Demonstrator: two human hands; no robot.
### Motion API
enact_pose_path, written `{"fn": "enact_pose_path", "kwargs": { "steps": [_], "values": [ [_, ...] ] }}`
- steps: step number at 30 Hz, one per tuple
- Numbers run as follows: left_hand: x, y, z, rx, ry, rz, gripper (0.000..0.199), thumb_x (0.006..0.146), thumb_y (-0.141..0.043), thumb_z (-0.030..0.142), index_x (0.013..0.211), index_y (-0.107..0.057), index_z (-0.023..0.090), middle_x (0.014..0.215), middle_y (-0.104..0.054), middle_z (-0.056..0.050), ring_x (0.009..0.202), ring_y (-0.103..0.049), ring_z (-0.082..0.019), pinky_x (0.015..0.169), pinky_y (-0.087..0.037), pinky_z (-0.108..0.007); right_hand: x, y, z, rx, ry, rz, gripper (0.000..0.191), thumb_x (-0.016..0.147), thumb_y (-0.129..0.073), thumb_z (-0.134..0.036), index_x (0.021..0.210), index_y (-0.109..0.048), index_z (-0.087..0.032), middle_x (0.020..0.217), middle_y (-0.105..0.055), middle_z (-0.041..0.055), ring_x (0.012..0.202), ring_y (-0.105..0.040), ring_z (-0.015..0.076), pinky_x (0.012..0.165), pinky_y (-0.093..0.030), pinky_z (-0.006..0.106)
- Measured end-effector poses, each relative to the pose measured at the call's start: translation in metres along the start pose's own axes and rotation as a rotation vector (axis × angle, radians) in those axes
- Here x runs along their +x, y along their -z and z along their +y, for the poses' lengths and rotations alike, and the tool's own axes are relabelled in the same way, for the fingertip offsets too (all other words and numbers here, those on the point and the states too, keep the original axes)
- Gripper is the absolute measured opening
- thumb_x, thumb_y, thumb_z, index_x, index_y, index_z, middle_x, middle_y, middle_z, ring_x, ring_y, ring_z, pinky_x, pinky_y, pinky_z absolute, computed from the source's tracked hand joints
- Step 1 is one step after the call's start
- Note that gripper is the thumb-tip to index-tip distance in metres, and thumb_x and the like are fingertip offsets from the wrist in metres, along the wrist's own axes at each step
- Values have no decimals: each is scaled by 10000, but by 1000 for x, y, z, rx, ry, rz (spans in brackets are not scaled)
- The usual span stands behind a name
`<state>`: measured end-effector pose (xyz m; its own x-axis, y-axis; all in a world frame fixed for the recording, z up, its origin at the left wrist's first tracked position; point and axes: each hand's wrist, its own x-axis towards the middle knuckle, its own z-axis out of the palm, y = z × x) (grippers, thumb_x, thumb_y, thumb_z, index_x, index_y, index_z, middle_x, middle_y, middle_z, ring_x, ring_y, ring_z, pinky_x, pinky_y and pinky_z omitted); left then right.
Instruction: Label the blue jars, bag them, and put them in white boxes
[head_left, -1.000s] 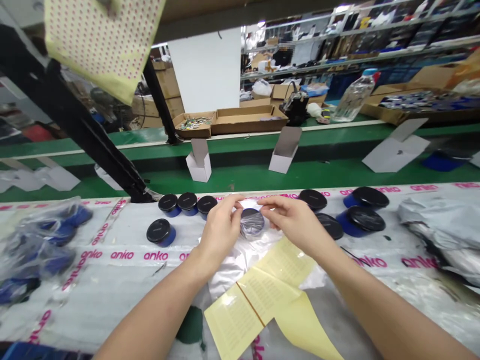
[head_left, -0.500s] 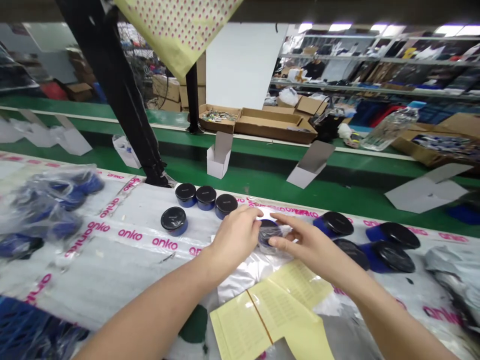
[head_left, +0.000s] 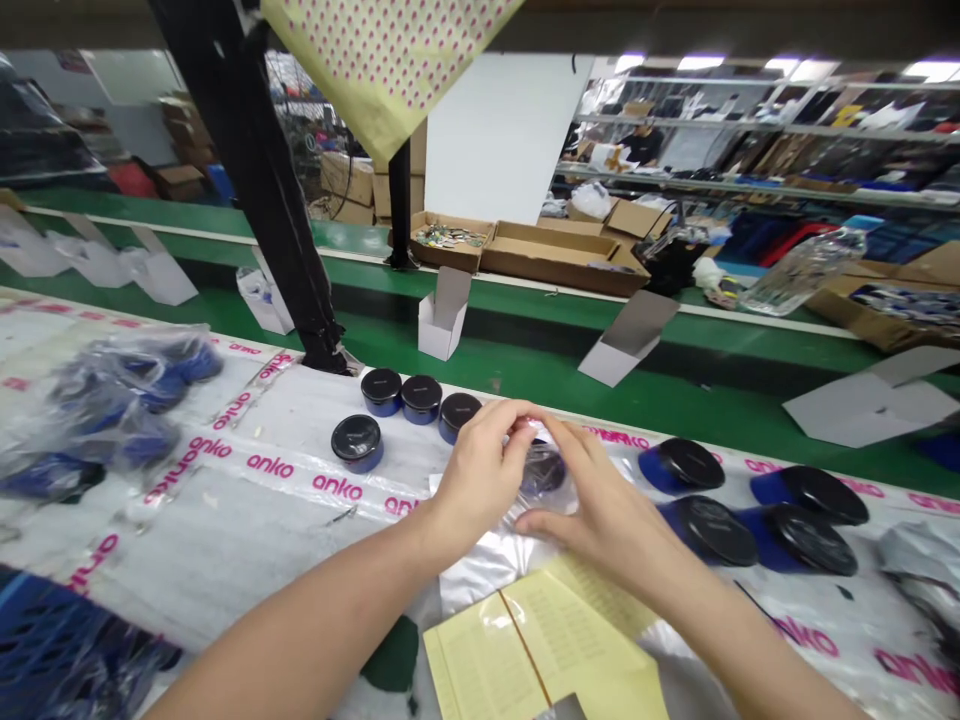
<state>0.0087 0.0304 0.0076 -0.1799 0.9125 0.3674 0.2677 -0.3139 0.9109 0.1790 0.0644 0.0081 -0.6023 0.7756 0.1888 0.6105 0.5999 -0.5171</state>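
A round container with a black lid and blue side (head_left: 545,470) sits in a clear plastic bag between my hands, above the work table. My left hand (head_left: 480,465) is closed at the bag's upper left edge, thumb and fingers pinched together. My right hand (head_left: 592,490) curves round the right side of the bagged container, its fingertips at the top near my left fingers and its thumb below. Beneath them lie a silvery white plastic sheet (head_left: 480,570) and yellow printed papers (head_left: 540,640). My hands partly hide the container.
More black-lidded containers stand to the left (head_left: 358,443) and right (head_left: 682,465). Bagged blue items (head_left: 127,390) lie at far left. Open white boxes (head_left: 442,320) stand on the green conveyor (head_left: 517,345) behind. A black post (head_left: 262,190) rises at left.
My right fingers have moved up and left to meet my left fingers at the bag's top. The right thumb is lower and farther left. The view has shifted slightly.
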Motion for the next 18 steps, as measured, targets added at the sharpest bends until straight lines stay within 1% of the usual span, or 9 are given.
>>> {"fn": "enact_pose_path", "kwargs": {
  "steps": [1,3,6,8,9,11,13,15,18],
  "values": [
    [0,0,-1,-6,12,9,200,974,-522,129,1074,-674,213,1073,-714,-45,1006,-677,-187,903,-572,-344,2,-6,-1,-48,10,-7,910,781,-803,-462,1548,-384,-209,1490,-522,214,1284,-559,420,927,-556,582],
    [1,0,-4,-12,35,29,201,969,-522,128,1077,-668,214,1077,-713,-44,988,-680,-183,887,-578,-336,8,-13,-1,-73,23,-12,698,838,-738,-411,1452,-505,-176,1352,-632,214,1217,-604,423,932,-540,613],
    [3,2,-5,8,37,45,170,957,-544,130,1039,-668,212,1034,-709,-37,962,-677,-179,868,-576,-323,21,-6,1,41,26,-39,486,865,-688,-377,1315,-630,-204,1264,-708,167,1150,-659,382,968,-530,588],
    [4,5,-4,39,-11,62,167,960,-539,126,1031,-665,210,1005,-694,-35,951,-666,-174,859,-566,-310,35,10,0,134,2,-114,453,827,-717,-381,1252,-684,-228,1252,-736,130,1110,-690,358,971,-539,550],
    [4,6,-2,59,-50,87,167,970,-534,138,1057,-657,210,1018,-684,-41,957,-657,-172,860,-559,-306,45,20,-2,175,-18,-180,427,815,-722,-391,1213,-713,-236,1197,-763,108,1053,-713,344,936,-560,520],
    [4,10,2,98,-143,170,152,1002,-520,196,1112,-623,207,1043,-661,-54,972,-636,-175,874,-544,-315,71,44,-9,232,-59,-321,374,807,-720,-448,1117,-768,-244,1033,-802,68,905,-739,309,809,-594,443],
    [4,13,5,135,-199,229,131,1029,-490,262,1093,-587,201,1028,-642,-59,978,-619,-186,897,-531,-342,99,67,-20,221,-69,-364,396,779,-738,-539,1039,-798,-247,963,-803,59,846,-730,299,700,-583,382],
    [3,13,5,191,-172,185,142,1023,-513,330,1049,-552,197,1013,-627,-63,991,-614,-210,913,-531,-385,125,82,-30,140,-48,-370,435,721,-788,-587,1010,-805,-262,963,-798,54,864,-720,305,658,-564,350],
    [2,11,2,307,-11,10,334,920,-683,444,1065,-517,192,1052,-611,-81,1025,-623,-271,915,-550,-464,144,86,-33,23,-18,-447,417,684,-822,-588,943,-800,-262,907,-788,46,823,-712,293,631,-551,332]
  ]
}}
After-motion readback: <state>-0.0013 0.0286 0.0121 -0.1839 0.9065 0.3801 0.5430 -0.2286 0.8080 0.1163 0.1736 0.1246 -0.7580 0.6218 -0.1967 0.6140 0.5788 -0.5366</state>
